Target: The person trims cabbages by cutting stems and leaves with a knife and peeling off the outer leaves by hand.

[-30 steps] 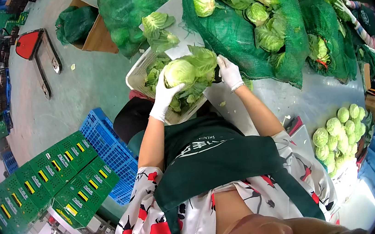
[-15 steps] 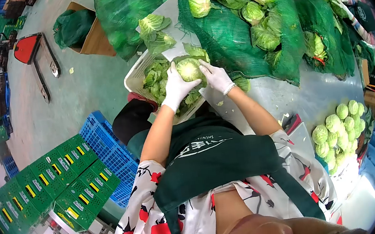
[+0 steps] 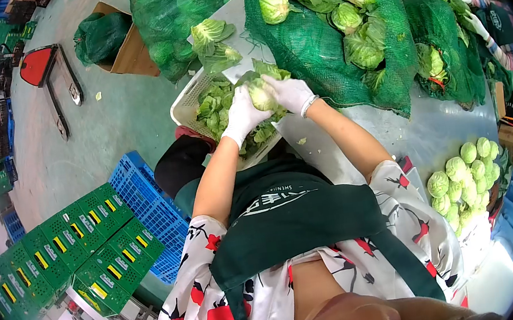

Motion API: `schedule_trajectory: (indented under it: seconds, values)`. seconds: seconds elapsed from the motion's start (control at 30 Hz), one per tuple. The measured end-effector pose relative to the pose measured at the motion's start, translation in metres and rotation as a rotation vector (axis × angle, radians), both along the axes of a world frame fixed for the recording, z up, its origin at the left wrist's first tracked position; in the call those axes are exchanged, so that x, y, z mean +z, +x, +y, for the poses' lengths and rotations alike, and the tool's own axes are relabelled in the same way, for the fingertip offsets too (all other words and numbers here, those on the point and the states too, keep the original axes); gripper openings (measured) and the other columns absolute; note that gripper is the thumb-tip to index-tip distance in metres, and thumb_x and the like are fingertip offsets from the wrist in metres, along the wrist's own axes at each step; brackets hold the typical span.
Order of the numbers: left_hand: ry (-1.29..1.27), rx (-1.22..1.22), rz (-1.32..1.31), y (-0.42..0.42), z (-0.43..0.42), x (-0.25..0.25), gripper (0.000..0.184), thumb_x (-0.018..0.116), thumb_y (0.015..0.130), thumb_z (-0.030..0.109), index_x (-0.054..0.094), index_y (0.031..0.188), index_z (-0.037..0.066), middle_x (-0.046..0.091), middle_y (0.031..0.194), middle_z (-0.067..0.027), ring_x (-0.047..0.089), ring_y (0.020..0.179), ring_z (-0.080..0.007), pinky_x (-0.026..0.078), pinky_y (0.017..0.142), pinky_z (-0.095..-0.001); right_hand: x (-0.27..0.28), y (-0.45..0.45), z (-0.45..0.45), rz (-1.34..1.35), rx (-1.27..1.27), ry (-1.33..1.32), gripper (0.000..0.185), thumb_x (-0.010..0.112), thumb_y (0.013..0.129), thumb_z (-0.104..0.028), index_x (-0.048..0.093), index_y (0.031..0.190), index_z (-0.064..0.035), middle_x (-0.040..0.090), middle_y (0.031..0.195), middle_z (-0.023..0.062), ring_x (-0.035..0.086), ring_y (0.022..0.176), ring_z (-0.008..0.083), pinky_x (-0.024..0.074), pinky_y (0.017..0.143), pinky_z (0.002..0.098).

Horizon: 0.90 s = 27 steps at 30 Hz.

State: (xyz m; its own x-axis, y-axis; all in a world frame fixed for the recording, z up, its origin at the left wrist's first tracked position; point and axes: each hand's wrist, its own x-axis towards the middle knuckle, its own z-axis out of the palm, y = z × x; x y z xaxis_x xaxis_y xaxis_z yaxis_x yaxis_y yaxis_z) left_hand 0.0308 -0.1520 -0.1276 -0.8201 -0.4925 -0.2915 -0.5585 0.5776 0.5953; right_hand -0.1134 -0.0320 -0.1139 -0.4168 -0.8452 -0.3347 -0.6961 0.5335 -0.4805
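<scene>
A pale green cabbage (image 3: pixel 261 96) is between my two white-gloved hands, above a white plastic crate (image 3: pixel 182 108) of loose green leaves (image 3: pixel 216 109). My left hand (image 3: pixel 243 115) grips the cabbage from its left side, fingers curled against it. From the upper right my right hand (image 3: pixel 290 95) is closed against the cabbage's top, where a loose outer leaf (image 3: pixel 268 70) stands out beyond the fingers. Whether the right fingertips pinch a leaf or the head itself is hidden.
A green mesh sack (image 3: pixel 314 52) of whole cabbages (image 3: pixel 362 47) lies open on the metal table (image 3: pixel 359 120). Trimmed cabbages (image 3: pixel 458 181) are piled at the right. Green crates (image 3: pixel 58 252) and a blue pallet (image 3: pixel 148 210) stand lower left; a co-worker's sleeve (image 3: pixel 497 53) shows far right.
My right hand has moved up and over the cabbage, its fingers now curled at the top. The cabbage has tilted between my hands. My left hand keeps its hold.
</scene>
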Motion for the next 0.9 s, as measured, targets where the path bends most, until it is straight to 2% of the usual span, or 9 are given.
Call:
schedule_trajectory:
  seconds: [0.1, 0.3, 0.43, 0.6, 0.7, 0.73, 0.77, 0.83, 0.9]
  values:
    - [-0.008, -0.015, 0.084, 0.003, -0.002, 0.000, 0.103, 0.088, 0.059, 0.035, 0.037, 0.142, 0.000, 0.046, 0.136, -0.0219, 0.053, 0.121, -0.0381, 0.048, 0.100, -0.0434, -0.018, -0.017, -0.004, -0.134, -0.258, -0.113, 0.046, 0.037, 0.102, -0.049, 0.058, 0.133, -0.0232, 0.069, 0.106, 0.0225, 0.065, 0.096, 0.0437, 0.0515, 0.087, 0.0502]
    - [-0.362, -0.004, 0.000, 0.042, 0.000, 0.016, 0.103, 0.088, 0.061, 0.029, 0.037, 0.146, 0.004, 0.038, 0.144, -0.0235, 0.051, 0.122, -0.0386, 0.045, 0.103, -0.0445, -0.043, -0.018, 0.005, -0.216, -0.373, -0.201, 0.051, 0.036, 0.102, -0.048, 0.058, 0.133, -0.0134, 0.066, 0.115, 0.0227, 0.060, 0.110, 0.0417, 0.0474, 0.096, 0.0473]
    - [-0.002, 0.270, 0.044, 0.051, 0.020, 0.017, 0.104, 0.086, 0.064, 0.027, 0.032, 0.149, 0.002, 0.037, 0.141, -0.0275, 0.050, 0.123, -0.0415, 0.044, 0.104, -0.0421, -0.037, 0.001, 0.010, -0.227, -0.433, -0.194, 0.052, 0.036, 0.102, -0.047, 0.059, 0.132, -0.0119, 0.065, 0.118, 0.0213, 0.060, 0.111, 0.0416, 0.0469, 0.098, 0.0465]
    - [0.052, 0.375, 0.149, 0.037, 0.026, 0.006, 0.115, 0.086, 0.065, 0.048, 0.028, 0.147, -0.009, 0.027, 0.149, -0.0329, 0.044, 0.132, -0.0407, 0.042, 0.107, -0.0404, -0.045, 0.014, 0.008, -0.187, -0.509, -0.219, 0.051, 0.035, 0.103, -0.047, 0.059, 0.131, -0.0120, 0.065, 0.119, 0.0202, 0.061, 0.110, 0.0415, 0.0481, 0.096, 0.0470]
    - [0.254, 0.597, 0.147, 0.031, -0.005, -0.018, 0.103, 0.084, 0.070, 0.046, 0.035, 0.142, -0.010, 0.036, 0.147, -0.0311, 0.049, 0.130, -0.0364, 0.047, 0.101, -0.0399, -0.043, 0.011, 0.006, -0.163, -0.533, -0.152, 0.051, 0.035, 0.103, -0.048, 0.059, 0.131, -0.0129, 0.065, 0.119, 0.0200, 0.061, 0.110, 0.0418, 0.0483, 0.095, 0.0481]
    - [0.696, 0.651, 0.293, 0.034, -0.022, -0.027, 0.082, 0.081, 0.078, 0.042, 0.044, 0.137, -0.003, 0.053, 0.136, -0.0220, 0.058, 0.119, -0.0295, 0.053, 0.092, -0.0417, -0.045, 0.010, 0.008, -0.167, -0.559, -0.127, 0.050, 0.035, 0.102, -0.048, 0.059, 0.130, -0.0138, 0.066, 0.119, 0.0198, 0.061, 0.109, 0.0422, 0.0481, 0.095, 0.0486]
    - [0.876, 0.840, 0.282, 0.042, -0.028, -0.036, 0.065, 0.075, 0.085, 0.038, 0.051, 0.135, 0.005, 0.062, 0.126, -0.0139, 0.065, 0.108, -0.0244, 0.057, 0.083, -0.0412, -0.045, 0.008, 0.010, -0.205, -0.572, -0.122, 0.050, 0.035, 0.102, -0.048, 0.059, 0.130, -0.0139, 0.066, 0.119, 0.0198, 0.061, 0.109, 0.0422, 0.0481, 0.095, 0.0487]
    - [1.189, 0.891, 0.432, 0.066, -0.041, -0.029, 0.062, 0.072, 0.087, 0.041, 0.051, 0.136, 0.008, 0.062, 0.128, -0.0118, 0.066, 0.106, -0.0247, 0.059, 0.080, -0.0409, -0.051, 0.005, 0.013, -0.289, -0.593, -0.114, 0.050, 0.036, 0.102, -0.048, 0.059, 0.130, -0.0140, 0.066, 0.119, 0.0197, 0.061, 0.109, 0.0424, 0.0481, 0.095, 0.0490]
    - [1.343, 0.940, 0.526, 0.083, -0.041, -0.018, 0.071, 0.062, 0.089, 0.057, 0.049, 0.139, 0.009, 0.061, 0.131, -0.0148, 0.067, 0.106, -0.0328, 0.061, 0.074, -0.0421, -0.056, 0.015, 0.014, -0.277, -0.576, -0.149, 0.050, 0.036, 0.102, -0.048, 0.060, 0.129, -0.0136, 0.065, 0.119, 0.0201, 0.061, 0.109, 0.0426, 0.0481, 0.095, 0.0488]
